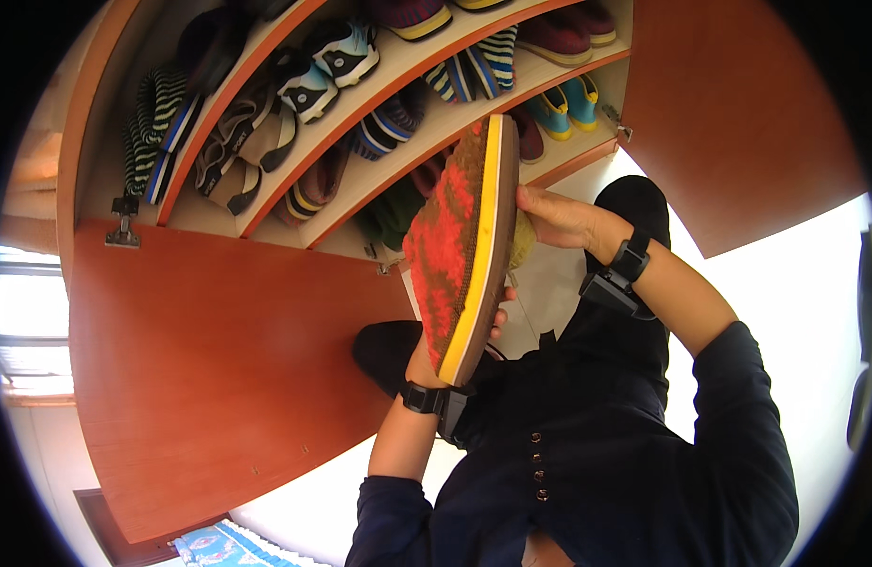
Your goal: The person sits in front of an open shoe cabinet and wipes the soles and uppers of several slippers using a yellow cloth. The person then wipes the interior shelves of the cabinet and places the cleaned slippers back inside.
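A red and brown fuzzy knitted shoe [446, 248] with a yellow-striped brown sole is held up on its side before the cabinet. My left hand [423, 363] grips it from behind at the lower end, its palm hidden by the shoe and some fingertips showing past the sole. At the sole's upper part, the thumb of my right hand [567, 218] presses on the edge; its other fingers are partly hidden. A yellowish-green rounded thing [524, 241], partly covered, shows between the sole and my right hand. Both wrists wear black straps with devices.
Ahead stands a wooden shoe cabinet [436, 137] with several shelves of shoes, including white-and-blue sneakers [347, 53], beige sandals [227, 173] and blue-yellow shoes [581, 103]. Its left door [230, 340] and right door [733, 120] are swung out on both sides. My knees are below the shelves.
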Action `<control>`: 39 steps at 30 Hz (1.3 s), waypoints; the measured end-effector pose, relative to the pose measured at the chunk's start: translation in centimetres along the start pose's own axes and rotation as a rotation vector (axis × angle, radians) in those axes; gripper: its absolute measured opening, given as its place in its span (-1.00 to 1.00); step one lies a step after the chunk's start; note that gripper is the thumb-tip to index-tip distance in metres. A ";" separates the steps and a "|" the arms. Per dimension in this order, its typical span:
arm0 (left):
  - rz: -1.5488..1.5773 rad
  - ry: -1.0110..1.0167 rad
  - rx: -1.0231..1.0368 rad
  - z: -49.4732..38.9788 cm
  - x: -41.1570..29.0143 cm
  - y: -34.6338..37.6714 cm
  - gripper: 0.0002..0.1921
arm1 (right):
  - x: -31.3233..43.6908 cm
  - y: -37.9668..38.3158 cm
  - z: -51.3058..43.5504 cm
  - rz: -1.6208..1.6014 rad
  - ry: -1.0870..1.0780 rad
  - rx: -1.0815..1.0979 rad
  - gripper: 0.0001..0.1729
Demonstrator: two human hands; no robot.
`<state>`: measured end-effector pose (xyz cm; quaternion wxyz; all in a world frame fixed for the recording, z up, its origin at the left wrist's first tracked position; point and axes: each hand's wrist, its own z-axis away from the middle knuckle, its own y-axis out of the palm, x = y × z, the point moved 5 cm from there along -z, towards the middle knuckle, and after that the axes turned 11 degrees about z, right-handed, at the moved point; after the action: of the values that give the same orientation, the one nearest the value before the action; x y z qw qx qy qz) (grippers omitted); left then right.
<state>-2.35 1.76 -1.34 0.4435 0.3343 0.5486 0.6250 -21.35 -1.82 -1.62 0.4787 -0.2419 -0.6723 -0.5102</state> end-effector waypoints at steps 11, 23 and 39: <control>-1.072 0.617 -0.266 1.2 -7.0 3.5 -0.11 | 1.1 -1.3 0.9 0.477 0.032 -0.326 -0.16; -1.304 0.783 -0.336 -3.4 -4.9 4.7 -0.21 | 6.4 -0.5 2.5 0.592 -0.257 -0.843 -0.55; -1.602 0.997 -0.464 -1.4 -2.5 5.4 -0.13 | 8.3 -0.1 -0.5 1.170 -0.477 -1.047 -0.73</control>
<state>-3.65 -1.13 3.89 0.5090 -0.5372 0.6018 0.3003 -24.74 -3.63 5.70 0.3368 -0.8475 -0.1957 -0.3606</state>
